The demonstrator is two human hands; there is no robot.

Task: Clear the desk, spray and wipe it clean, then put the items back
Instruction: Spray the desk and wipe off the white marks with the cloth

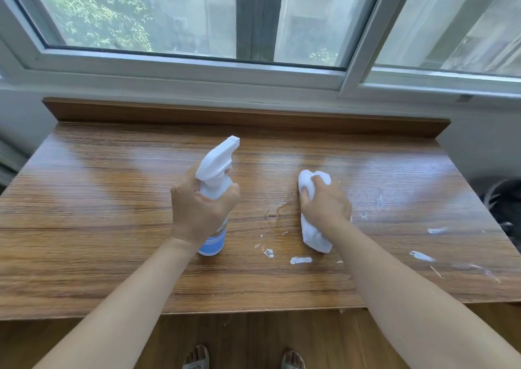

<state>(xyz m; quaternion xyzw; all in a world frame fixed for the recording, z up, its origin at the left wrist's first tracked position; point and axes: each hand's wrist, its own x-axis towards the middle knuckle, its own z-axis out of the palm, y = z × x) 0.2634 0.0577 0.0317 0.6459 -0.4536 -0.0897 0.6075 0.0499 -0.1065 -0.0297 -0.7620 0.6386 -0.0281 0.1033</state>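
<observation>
A wooden desk (98, 213) fills the middle of the head view. My left hand (200, 211) grips a white spray bottle (215, 171) with a blue band at its base; the bottle stands near the desk's middle with its nozzle pointing toward the window. To its right my right hand (324, 202) holds a crumpled white cloth (313, 236) and presses it on the desk top. A small wet patch (277, 212) lies between the two hands. White smears (301, 260) mark the wood in front of the cloth.
A raised wooden ledge (245, 115) runs along the desk's back edge under a white-framed window (197, 70). More white marks (423, 256) dot the desk's right side. Dark things (504, 208) sit off the right edge. My sandalled feet (197, 358) stand below the front edge.
</observation>
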